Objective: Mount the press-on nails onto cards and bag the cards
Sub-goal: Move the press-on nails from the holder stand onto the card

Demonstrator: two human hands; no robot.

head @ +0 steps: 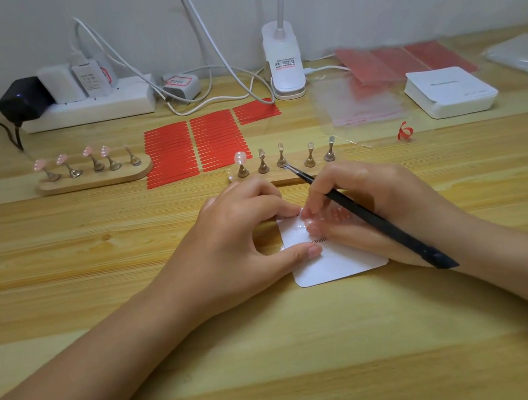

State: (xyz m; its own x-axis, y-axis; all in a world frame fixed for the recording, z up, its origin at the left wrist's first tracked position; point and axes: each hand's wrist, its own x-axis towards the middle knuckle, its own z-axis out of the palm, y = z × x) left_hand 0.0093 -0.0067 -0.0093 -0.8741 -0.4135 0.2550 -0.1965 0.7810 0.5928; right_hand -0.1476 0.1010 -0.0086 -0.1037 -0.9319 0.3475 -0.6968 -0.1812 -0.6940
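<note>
A white card (334,259) is seen lying flat on a wooden table (280,353) at the centre of the frame, between two bare hands. The card's left edge is pinched by the left hand (244,237), with the thumb pressed on its lower left part and the curled fingers on its upper left corner. The upper right part of the card is covered by the right hand (367,207), whose fingertips are pressed down where small pale press-on nails (337,214) can just be made out; they are blurred. Black tweezers (372,217) are gripped in the right hand, slanting from the lower right up over the fingers.

Just above the hands, a wooden stand (284,165) with five metal pegs is placed; a pink nail (240,158) is carried only on the leftmost peg. A second stand (94,173) at the left holds pink nails on four pegs. Red adhesive strips (198,144) lie between the stands. In the upper right, clear bags (361,101) and a stack of white cards (451,90) are seen. A power strip (89,110) and clip lamp (284,61) stand against the wall.
</note>
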